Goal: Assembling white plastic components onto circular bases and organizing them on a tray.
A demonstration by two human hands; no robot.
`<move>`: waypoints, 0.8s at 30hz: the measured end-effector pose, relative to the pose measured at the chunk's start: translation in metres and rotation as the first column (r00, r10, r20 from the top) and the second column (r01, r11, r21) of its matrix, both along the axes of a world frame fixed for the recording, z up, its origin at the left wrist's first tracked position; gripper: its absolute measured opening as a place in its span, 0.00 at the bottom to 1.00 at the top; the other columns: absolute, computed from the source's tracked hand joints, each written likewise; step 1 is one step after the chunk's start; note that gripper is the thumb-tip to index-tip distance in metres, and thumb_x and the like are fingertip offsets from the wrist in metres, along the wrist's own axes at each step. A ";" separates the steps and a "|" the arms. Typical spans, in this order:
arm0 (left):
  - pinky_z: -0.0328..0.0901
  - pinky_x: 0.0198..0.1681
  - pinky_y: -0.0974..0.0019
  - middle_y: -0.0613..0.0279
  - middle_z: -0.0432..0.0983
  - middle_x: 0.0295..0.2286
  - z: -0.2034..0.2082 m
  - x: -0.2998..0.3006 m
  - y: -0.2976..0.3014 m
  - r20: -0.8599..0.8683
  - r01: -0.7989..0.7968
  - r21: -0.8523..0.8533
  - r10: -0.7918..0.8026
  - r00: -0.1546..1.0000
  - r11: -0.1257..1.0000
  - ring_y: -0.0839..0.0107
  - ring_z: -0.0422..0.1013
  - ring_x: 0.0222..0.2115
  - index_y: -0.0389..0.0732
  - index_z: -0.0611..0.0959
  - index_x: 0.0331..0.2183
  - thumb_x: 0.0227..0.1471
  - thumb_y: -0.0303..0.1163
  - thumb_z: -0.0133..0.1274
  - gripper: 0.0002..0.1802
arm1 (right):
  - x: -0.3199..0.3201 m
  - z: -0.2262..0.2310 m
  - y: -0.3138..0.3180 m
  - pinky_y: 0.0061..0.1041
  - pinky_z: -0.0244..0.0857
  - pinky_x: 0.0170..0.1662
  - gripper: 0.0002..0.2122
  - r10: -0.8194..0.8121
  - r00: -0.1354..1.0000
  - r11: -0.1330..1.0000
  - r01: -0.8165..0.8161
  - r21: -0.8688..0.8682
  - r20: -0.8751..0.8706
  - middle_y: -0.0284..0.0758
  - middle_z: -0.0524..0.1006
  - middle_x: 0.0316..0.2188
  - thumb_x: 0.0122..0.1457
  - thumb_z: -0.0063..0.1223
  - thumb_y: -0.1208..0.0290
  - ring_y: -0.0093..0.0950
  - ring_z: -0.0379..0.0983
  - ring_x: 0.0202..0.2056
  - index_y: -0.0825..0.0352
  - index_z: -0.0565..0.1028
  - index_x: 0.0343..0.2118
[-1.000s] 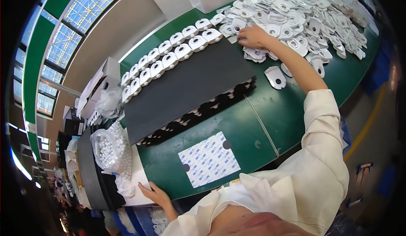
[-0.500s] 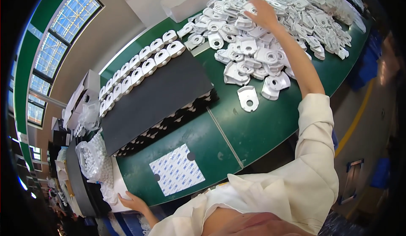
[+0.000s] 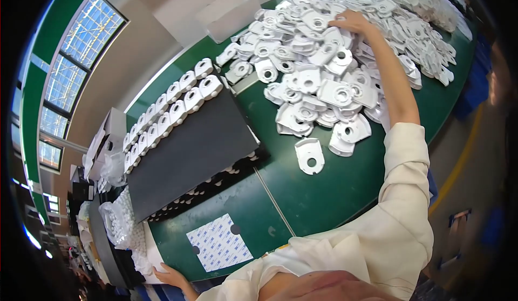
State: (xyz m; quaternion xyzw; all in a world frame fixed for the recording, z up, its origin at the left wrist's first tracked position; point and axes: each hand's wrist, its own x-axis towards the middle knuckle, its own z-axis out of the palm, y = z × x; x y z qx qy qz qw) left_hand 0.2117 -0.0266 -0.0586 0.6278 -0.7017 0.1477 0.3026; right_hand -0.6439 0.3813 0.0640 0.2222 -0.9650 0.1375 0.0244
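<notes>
My right hand (image 3: 353, 23) reaches far into a heap of white plastic parts (image 3: 310, 80), each a rounded plate with a round hole. Its fingers are bent and closed on a white part near the top of the heap; the grip is partly hidden. At the lower left, by the near table edge, my left hand (image 3: 171, 276) touches the edge of a white board (image 3: 153, 250), fingers loosely apart and nothing held. One loose white plate (image 3: 309, 156) lies in front of the heap.
Two rows of white parts stand along the far edge of a stack of black sheets (image 3: 189, 144). A printed white card (image 3: 218, 243) lies on the green table (image 3: 318, 204). Left are a bag of small white pieces (image 3: 120, 223) and boxes; a white bin (image 3: 229, 15) stands behind.
The view has shifted, so the table items sit a little lower and further left. My right hand has moved slightly right over the heap, its fingers more curled. My left hand stays at the edge.
</notes>
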 end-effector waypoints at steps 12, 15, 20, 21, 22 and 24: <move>0.54 0.50 0.55 0.45 0.65 0.45 -0.002 0.000 -0.010 0.024 0.023 0.007 -0.023 0.999 1.000 0.50 0.61 0.46 0.31 0.67 0.47 0.53 0.45 0.43 0.28 | 0.109 -0.030 -0.037 0.32 0.56 0.53 0.31 0.362 0.930 0.880 -0.365 -0.304 -0.067 0.45 0.68 0.48 0.47 0.44 0.39 0.42 0.64 0.48 0.59 0.69 0.48; 0.54 0.49 0.56 0.45 0.67 0.43 -0.005 0.013 -0.018 0.054 0.024 -0.025 -0.022 0.998 0.999 0.50 0.61 0.46 0.31 0.68 0.46 0.52 0.45 0.44 0.28 | 0.102 -0.010 -0.013 0.28 0.57 0.51 0.27 0.251 0.952 0.862 -0.302 -0.407 -0.175 0.40 0.71 0.45 0.48 0.47 0.43 0.36 0.66 0.47 0.59 0.72 0.45; 0.60 0.42 0.52 0.45 0.68 0.41 -0.010 0.009 -0.017 0.018 -0.343 0.002 0.343 0.939 0.939 0.51 0.67 0.38 0.37 0.72 0.44 0.51 0.45 0.46 0.24 | 0.014 -0.008 0.174 0.33 0.61 0.46 0.28 -0.449 0.697 0.865 0.182 -0.468 -0.559 0.43 0.73 0.40 0.44 0.52 0.42 0.36 0.69 0.43 0.64 0.75 0.38; 0.61 0.41 0.50 0.45 0.71 0.38 0.000 -0.016 -0.003 -0.018 -0.534 0.107 0.539 0.842 0.838 0.49 0.69 0.37 0.34 0.72 0.44 0.46 0.51 0.48 0.31 | 0.001 -0.013 0.236 0.34 0.61 0.46 0.30 -0.555 0.542 0.827 0.439 -0.351 -0.631 0.47 0.73 0.40 0.43 0.49 0.38 0.40 0.68 0.43 0.63 0.76 0.38; 0.61 0.41 0.52 0.47 0.72 0.37 -0.014 0.011 -0.027 -0.123 -0.675 0.247 0.714 0.690 0.695 0.51 0.69 0.36 0.35 0.73 0.44 0.47 0.50 0.47 0.30 | -0.008 -0.028 0.280 0.38 0.57 0.50 0.36 -0.726 0.462 0.671 0.639 -0.376 -0.510 0.47 0.69 0.45 0.40 0.44 0.32 0.42 0.65 0.46 0.59 0.73 0.44; 0.62 0.41 0.55 0.49 0.73 0.36 -0.063 0.089 -0.068 -0.192 -0.759 0.398 0.856 0.480 0.515 0.53 0.70 0.34 0.37 0.73 0.44 0.48 0.50 0.46 0.28 | 0.018 -0.039 0.318 0.47 0.41 0.55 0.45 -0.925 0.324 0.376 0.848 -0.372 -0.198 0.44 0.59 0.55 0.37 0.41 0.28 0.45 0.53 0.55 0.53 0.58 0.57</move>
